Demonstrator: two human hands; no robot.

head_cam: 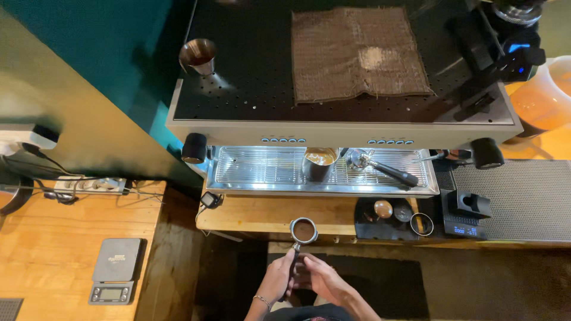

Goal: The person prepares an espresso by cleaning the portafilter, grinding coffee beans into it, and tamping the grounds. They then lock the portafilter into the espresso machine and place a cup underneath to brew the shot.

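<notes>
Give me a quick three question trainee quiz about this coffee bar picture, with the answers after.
1. True or false: the portafilter basket holds ground coffee.
2. Which hand grips the portafilter handle: left hand or right hand?
3. What stands on the drip tray beside the second portafilter? A) metal pitcher B) scale C) burlap cloth

Key: 1 true; 2 the left hand grips it, the right hand rests beside it; 3 A.
</notes>
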